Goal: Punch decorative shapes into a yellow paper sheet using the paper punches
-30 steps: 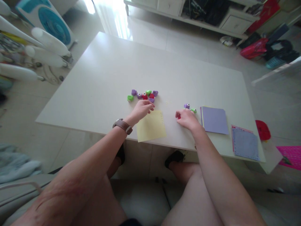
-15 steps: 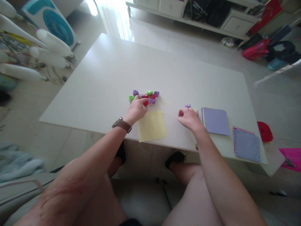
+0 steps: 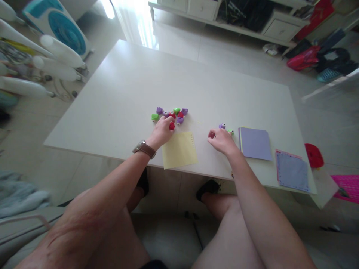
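My left hand [image 3: 161,133] is closed on a small red paper punch [image 3: 172,126], just beyond the top edge of a yellow paper sheet [image 3: 179,150]. Around its fingertips lies a cluster of similar little punches with googly eyes, among them a green punch [image 3: 155,117], a purple punch [image 3: 180,120] and another purple punch [image 3: 159,110]. Small marks run down the sheet's right edge. My right hand [image 3: 221,141] rests on the table with curled fingers; whether anything is in them is hidden. Beyond it sit a purple punch [image 3: 222,126] and a partly covered green punch [image 3: 230,131].
A stack of purple paper [image 3: 255,144] lies right of my right hand. Blue sheets with marked edges [image 3: 293,170] lie near the corner of the white table [image 3: 196,82]. Tiny yellow scraps [image 3: 199,121] are on the tabletop. A white cabinet [image 3: 202,9] stands beyond.
My left hand has drawn the red punch out of the cluster, slightly toward the yellow sheet. My right hand has shifted a little left, showing more of the green punch behind it.
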`<state>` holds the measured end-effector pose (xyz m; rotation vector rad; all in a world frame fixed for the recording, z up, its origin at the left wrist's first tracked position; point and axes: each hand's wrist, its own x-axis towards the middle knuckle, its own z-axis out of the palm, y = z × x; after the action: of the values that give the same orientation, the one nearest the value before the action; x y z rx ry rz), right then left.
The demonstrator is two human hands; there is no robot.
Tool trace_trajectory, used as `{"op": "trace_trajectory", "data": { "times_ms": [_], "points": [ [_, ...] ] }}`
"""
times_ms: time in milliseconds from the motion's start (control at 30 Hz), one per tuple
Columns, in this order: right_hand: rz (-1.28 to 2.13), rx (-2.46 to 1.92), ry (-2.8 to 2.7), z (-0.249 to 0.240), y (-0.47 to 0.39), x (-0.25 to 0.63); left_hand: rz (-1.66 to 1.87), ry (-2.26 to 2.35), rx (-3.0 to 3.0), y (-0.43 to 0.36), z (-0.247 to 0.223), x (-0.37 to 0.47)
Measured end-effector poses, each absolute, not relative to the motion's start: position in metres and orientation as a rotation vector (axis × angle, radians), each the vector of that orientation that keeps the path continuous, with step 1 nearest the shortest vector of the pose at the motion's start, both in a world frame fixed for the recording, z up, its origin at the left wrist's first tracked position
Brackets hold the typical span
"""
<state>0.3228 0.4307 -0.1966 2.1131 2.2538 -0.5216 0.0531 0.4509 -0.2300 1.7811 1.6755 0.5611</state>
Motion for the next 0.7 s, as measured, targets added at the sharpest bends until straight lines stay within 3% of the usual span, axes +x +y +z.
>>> {"op": "trace_trajectory", "data": {
  "times_ms": [267, 433, 700],
  "points": [
    [-0.534, 2.141, 2.279, -0.2, 0.431, 0.324, 0.508, 2.011, 1.794, 0.458, -0.22, 0.031],
    [-0.558, 2.139, 2.281, -0.198, 0.43, 0.323, 0.413, 1.948, 1.832, 0.457, -0.235, 0.02],
    [-0.622, 2.172, 2.361, -0.196, 0.431, 0.321, 0.846, 1.915, 1.642, 0.458, -0.215, 0.04]
  ]
}}
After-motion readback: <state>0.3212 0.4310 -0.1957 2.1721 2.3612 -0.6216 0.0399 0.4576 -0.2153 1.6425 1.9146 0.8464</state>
